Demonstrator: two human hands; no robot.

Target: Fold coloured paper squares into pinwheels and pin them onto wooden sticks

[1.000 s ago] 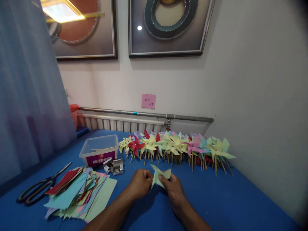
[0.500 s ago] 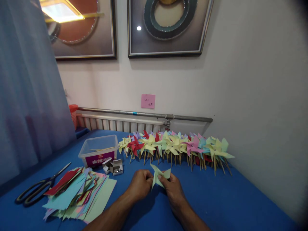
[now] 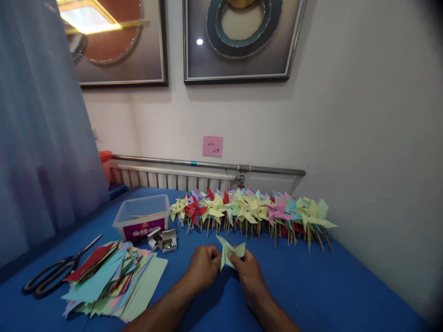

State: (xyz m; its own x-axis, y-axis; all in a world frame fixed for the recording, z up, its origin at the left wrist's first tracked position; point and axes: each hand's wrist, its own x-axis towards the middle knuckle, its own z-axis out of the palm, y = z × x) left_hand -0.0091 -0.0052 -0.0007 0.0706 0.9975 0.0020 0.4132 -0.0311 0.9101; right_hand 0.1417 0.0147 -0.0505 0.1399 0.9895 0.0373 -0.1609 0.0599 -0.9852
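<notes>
Between my hands is a pale green paper pinwheel (image 3: 226,254) with folded blades, held above the blue tabletop. My right hand (image 3: 249,272) pinches it from the right, thumb on its front. Close against its left edge, my left hand (image 3: 205,263) is closed with curled fingers; what they grip is hidden. Left of my hands, two small open boxes (image 3: 168,240) sit side by side, with small shiny metal pieces inside. Coloured paper sheets (image 3: 145,288) lie in a loose pile beside my left forearm.
Finished pinwheels on sticks (image 3: 249,210) stand in a long dense row behind my hands. A clear plastic tub (image 3: 141,207) with a few thin sticks stands left. Black-handled scissors (image 3: 62,267) lie at far left. Along the wall runs a pipe (image 3: 277,170); a blue curtain (image 3: 44,138) hangs left.
Almost nothing differs. My left hand has shifted very slightly at the pinwheel's left edge; the pinwheel stays in my right hand's pinch.
</notes>
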